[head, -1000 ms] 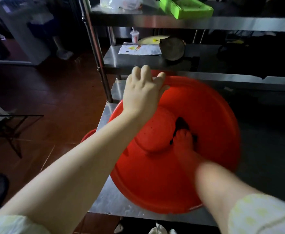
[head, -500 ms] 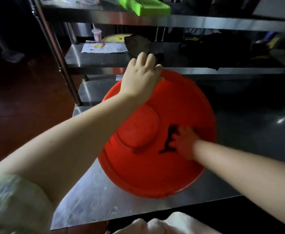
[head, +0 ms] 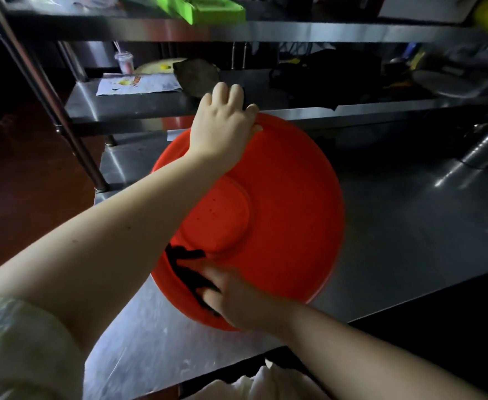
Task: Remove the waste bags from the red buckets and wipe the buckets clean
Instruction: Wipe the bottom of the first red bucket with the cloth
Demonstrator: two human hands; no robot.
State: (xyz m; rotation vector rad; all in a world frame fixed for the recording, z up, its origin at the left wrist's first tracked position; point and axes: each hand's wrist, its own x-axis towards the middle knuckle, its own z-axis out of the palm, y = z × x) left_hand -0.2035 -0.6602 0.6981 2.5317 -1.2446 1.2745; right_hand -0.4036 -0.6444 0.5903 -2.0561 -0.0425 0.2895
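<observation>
A red bucket (head: 289, 209) lies tilted on the steel table, its open mouth facing me so the round bottom shows inside. My left hand (head: 222, 125) grips the far upper rim, fingers curled over the edge. My right hand (head: 234, 298) is inside the bucket at the near lower wall and presses a dark cloth (head: 186, 269) against the red plastic. The cloth sticks out to the left of my fingers. No waste bag is visible in the bucket.
The steel table (head: 410, 226) stretches right. Behind it is a lower shelf (head: 127, 105) with a printed paper (head: 139, 83), a cup and dark items. A green tray (head: 205, 8) sits on the top shelf. White material (head: 254, 385) lies below the table's near edge.
My right hand with the cloth has swept from the middle of the bucket down and left to the near lower wall. My left hand keeps its hold on the rim.
</observation>
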